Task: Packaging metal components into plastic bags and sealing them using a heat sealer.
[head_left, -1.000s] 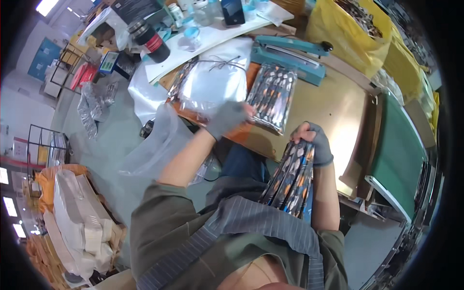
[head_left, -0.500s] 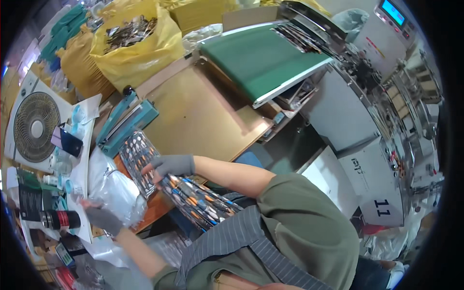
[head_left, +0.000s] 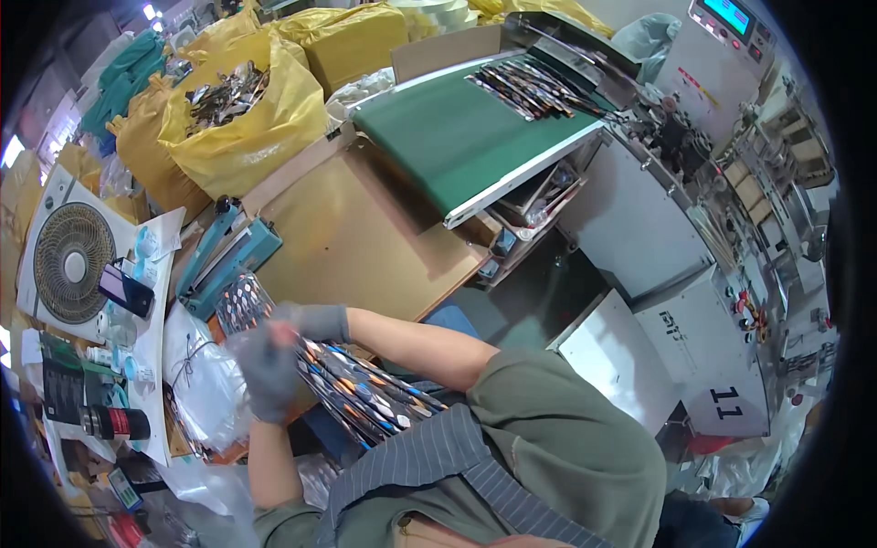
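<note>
A bundle of long, thin dark packets (head_left: 379, 388) with orange, white and blue markings slants across my lap toward the sealer. Grey half-finger gloves cover both hands. My right hand (head_left: 320, 321) is closed over the bundle's middle, which it partly hides. My left hand (head_left: 269, 370) is raised beside the right one, over the bundle's left edge; its fingers are smeared by motion. Beyond my hands, the bundle's far part (head_left: 245, 303) lies near a teal hand-lever bag sealer (head_left: 233, 265). Clear plastic bags (head_left: 206, 374) lie left of my left hand.
A green conveyor belt (head_left: 411, 137) carries similar packets (head_left: 530, 89) at its far end. A tan tabletop (head_left: 356, 242) stands before it. At left are a fan (head_left: 75, 260), a phone (head_left: 126, 288) and a dark bottle (head_left: 119, 422). Yellow sacks (head_left: 292, 114) stand behind.
My left hand has moved up and right from beside the plastic bags to the bundle, meeting my right hand. The view has shifted slightly, and more packets show on the belt.
</note>
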